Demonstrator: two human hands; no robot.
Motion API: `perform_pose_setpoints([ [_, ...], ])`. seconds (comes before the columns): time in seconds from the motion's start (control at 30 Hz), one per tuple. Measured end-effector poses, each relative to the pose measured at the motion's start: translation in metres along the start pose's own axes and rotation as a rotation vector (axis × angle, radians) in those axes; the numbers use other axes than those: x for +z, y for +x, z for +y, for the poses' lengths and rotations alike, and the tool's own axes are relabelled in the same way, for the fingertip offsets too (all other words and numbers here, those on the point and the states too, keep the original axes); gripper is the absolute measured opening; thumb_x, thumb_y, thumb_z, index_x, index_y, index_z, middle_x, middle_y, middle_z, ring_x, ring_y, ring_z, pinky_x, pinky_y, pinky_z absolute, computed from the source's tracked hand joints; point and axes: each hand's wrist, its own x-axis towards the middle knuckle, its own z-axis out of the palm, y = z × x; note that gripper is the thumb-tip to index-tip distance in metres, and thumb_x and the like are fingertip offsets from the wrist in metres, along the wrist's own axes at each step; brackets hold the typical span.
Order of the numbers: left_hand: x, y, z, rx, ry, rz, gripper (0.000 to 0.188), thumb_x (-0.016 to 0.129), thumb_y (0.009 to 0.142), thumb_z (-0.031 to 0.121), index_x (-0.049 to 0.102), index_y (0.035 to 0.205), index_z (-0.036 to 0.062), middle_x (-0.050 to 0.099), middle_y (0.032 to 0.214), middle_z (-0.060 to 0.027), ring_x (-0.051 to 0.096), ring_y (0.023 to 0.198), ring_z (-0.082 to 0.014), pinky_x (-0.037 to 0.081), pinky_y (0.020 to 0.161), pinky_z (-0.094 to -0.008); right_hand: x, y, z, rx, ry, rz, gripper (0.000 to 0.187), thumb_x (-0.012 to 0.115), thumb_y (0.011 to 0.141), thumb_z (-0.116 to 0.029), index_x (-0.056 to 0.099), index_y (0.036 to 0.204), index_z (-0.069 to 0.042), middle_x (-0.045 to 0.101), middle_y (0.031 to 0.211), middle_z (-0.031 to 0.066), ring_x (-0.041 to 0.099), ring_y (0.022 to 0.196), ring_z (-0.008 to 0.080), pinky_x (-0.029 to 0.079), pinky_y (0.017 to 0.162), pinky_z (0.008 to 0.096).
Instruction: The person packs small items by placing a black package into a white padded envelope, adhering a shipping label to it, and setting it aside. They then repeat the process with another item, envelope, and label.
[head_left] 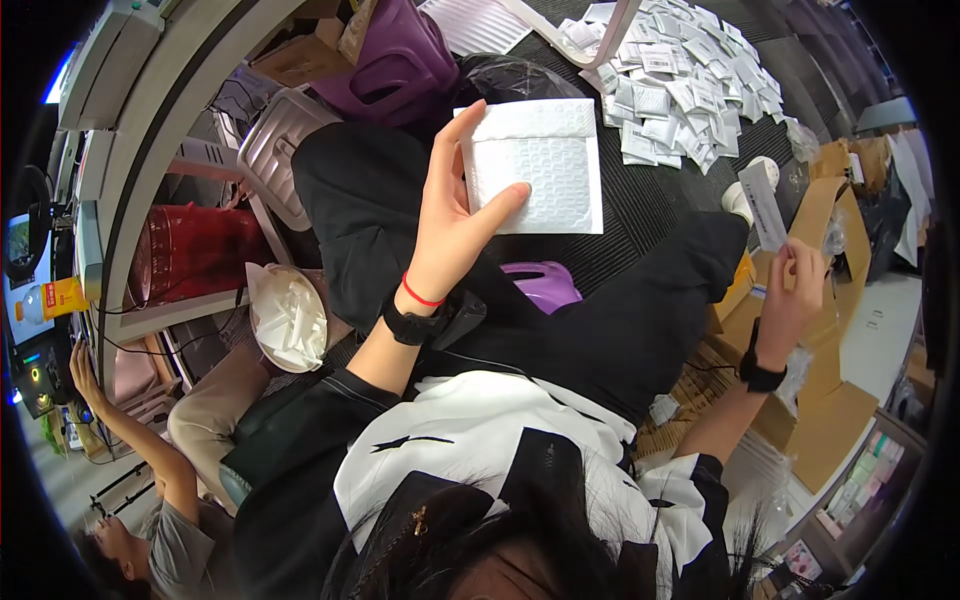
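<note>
L hand fwd, thumb apart from fingers; R hand out to side, fingertips pinched

a purple plastic tub stands at the top beside an open cardboard carton. at left, a red container sits under a white desk; a bottle with a yellow-orange label is near a lit screen. a person in a grey top is at lower left.
</note>
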Motion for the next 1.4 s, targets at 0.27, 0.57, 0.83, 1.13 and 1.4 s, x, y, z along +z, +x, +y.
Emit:
perform_pose_setpoints([
  [0.27, 0.008, -0.003, -0.001, 0.007, 0.027, -0.032, 0.074, 0.070, 0.077, 0.003, 0.034, 0.142, 0.0022, 0.041, 0.139, -0.0148, 0.042, 0.129, -0.0238, 0.033, 0.107, -0.0352, -0.051, -0.013, -0.058, -0.183, 1.153, -0.270, 0.016, 0.063, 0.070, 0.010, 0.060, 0.083, 0.000, 0.062, 0.084, 0.0116, 0.062, 0.070, 0.0225, 0.048, 0.060, 0.0339],
  [0.57, 0.010, -0.005, -0.002, 0.061, 0.145, -0.024, 0.071, 0.066, 0.077, 0.006, 0.037, 0.141, 0.0041, 0.052, 0.130, -0.0168, 0.052, 0.120, -0.0242, 0.038, 0.104, -0.0350, -0.022, -0.001, -0.058, 0.117, 0.335, -0.198, 0.010, 0.060, 0.080, 0.004, 0.056, 0.089, 0.002, 0.050, 0.075, 0.0089, 0.049, 0.064, 0.0174, 0.041, 0.059, 0.0303],
  [0.83, 0.010, -0.004, -0.005, 0.074, 0.230, -0.095, 0.072, 0.068, 0.079, 0.005, 0.035, 0.143, 0.0062, 0.048, 0.133, -0.0131, 0.048, 0.123, -0.0209, 0.035, 0.105, -0.0338, -0.005, -0.003, -0.046, 0.186, 0.262, -0.241, 0.015, 0.062, 0.081, 0.002, 0.058, 0.095, 0.002, 0.053, 0.084, 0.0083, 0.051, 0.071, 0.0166, 0.044, 0.067, 0.0299],
  [1.13, 0.022, -0.005, -0.005, 0.071, 0.123, 0.005, 0.048, 0.059, 0.088, 0.008, 0.045, 0.134, 0.0036, 0.054, 0.128, -0.0128, 0.052, 0.116, -0.0196, 0.038, 0.100, -0.0311, -0.018, -0.009, -0.090, 0.293, 1.568, -0.500, 0.024, 0.049, 0.085, 0.009, 0.055, 0.104, -0.004, 0.057, 0.113, 0.0141, 0.056, 0.097, 0.0176, 0.043, 0.088, 0.0311],
  [1.4, 0.026, -0.013, -0.003, -0.047, -0.025, -0.046, 0.045, 0.055, 0.093, 0.009, 0.040, 0.135, 0.0091, 0.055, 0.112, -0.0101, 0.055, 0.099, -0.0148, 0.044, 0.085, -0.0274, 0.025, -0.008, -0.143, 0.594, 1.581, -0.582, 0.039, 0.051, 0.092, 0.003, 0.043, 0.131, 0.001, 0.061, 0.091, 0.0054, 0.058, 0.085, 0.0073, 0.044, 0.078, 0.0202],
])
